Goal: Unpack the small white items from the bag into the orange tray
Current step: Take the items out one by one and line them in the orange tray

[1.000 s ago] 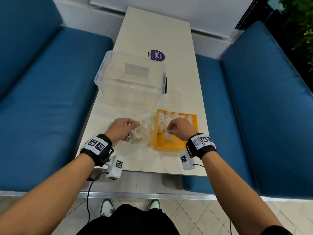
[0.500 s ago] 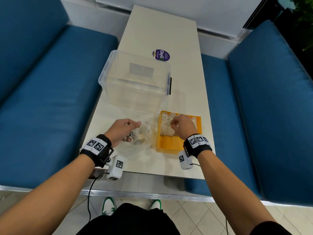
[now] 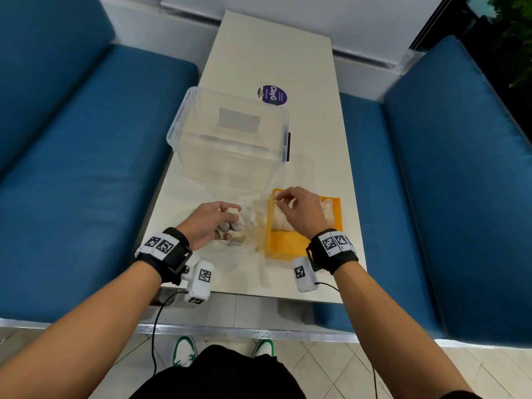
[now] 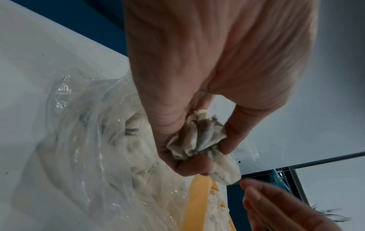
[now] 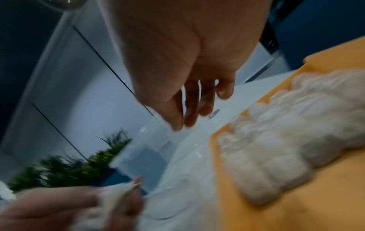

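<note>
A clear plastic bag [image 3: 244,226] [image 4: 82,128] with crumpled white items lies on the table left of the orange tray [image 3: 290,244] [image 5: 266,195]. My left hand [image 3: 218,223] [image 4: 197,146] grips one crumpled white item [image 4: 197,140] at the bag's mouth. Several white items [image 3: 326,213] [image 5: 286,132] fill the far half of the tray. My right hand [image 3: 288,198] [image 5: 189,115] hovers over the tray's far left corner, fingers relaxed and holding nothing. The right wrist view is blurred by motion.
A clear plastic storage box [image 3: 230,133] stands just beyond the bag and tray. A purple round sticker [image 3: 272,94] lies farther back on the white table [image 3: 316,139]. Blue benches [image 3: 72,168] flank the table on both sides.
My right hand rose from the tray's near part and moved to its far left corner, fingers loosening. The left hand stayed at the bag, holding the white item.
</note>
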Demonstrator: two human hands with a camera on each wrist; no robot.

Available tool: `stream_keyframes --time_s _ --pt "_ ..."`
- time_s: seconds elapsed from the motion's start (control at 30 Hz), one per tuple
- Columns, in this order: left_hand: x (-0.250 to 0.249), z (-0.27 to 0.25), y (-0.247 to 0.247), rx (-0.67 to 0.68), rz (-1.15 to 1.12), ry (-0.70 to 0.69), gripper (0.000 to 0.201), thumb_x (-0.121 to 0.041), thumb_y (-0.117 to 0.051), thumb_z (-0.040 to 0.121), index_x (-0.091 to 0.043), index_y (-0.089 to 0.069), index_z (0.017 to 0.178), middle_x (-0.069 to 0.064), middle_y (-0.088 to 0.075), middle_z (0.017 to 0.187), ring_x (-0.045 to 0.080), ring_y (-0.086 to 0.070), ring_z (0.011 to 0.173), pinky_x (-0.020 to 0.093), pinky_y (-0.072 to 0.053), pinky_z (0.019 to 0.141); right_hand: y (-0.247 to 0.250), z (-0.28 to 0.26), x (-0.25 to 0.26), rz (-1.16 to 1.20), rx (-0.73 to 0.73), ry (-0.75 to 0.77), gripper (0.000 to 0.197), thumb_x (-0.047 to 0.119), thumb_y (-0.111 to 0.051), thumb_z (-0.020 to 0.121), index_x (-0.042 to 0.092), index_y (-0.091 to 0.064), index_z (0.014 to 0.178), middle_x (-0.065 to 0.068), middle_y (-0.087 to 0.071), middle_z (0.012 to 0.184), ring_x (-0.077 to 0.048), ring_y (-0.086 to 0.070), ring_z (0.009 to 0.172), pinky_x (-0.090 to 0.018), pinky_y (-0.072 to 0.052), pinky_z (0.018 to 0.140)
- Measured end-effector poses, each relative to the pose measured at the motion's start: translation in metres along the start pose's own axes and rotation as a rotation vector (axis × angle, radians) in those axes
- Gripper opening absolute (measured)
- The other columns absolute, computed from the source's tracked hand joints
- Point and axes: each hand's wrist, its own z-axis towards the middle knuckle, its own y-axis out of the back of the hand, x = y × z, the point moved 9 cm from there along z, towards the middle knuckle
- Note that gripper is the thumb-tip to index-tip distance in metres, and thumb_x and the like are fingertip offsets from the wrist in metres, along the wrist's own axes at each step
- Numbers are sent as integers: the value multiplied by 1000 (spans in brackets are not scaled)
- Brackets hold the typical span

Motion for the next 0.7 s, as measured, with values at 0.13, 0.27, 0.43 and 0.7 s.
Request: stream_keyframes --time_s 0.13,0.27,0.43,0.7 --pt "-3 2 -6 -2 -30 -32 19 -6 -65 98 -2 -66 117 19 -67 85 25 -63 69 30 -50 52 -33 -14 56 172 237 98 19 32 -80 85 20 -75 98 5 -71 82 -2 -58 69 -14 -46 68" --pt "-3 -1 -10 18 -41 -65 26 -18 -64 101 1 -65 120 16 -68 88 18 -64 67 30 -48 57 -49 -14 63 225 230 49 21 27 -83 83 14 -74 97 1 -73 81 -5 -63 67 -17 -50 65" --pt "-3 -6 -8 57 -157 -64 38 -25 -73 90 0 -69 119 11 -64 88 17 -63 72 28 -49 56 -46 -14 49 368 151 -105 7 14 -72 93 7 -73 95 -6 -71 76 -17 -70 60 -22 -52 54" --pt "-5 -9 -7 70 -151 -86 39 -19 -76 89 -2 -67 122 8 -63 85 17 -62 68 26 -47 53 -38 -17 47 466 99 -184 13 14 -68 96 2 -73 98 -14 -73 77 -24 -69 57 -33 -57 56"
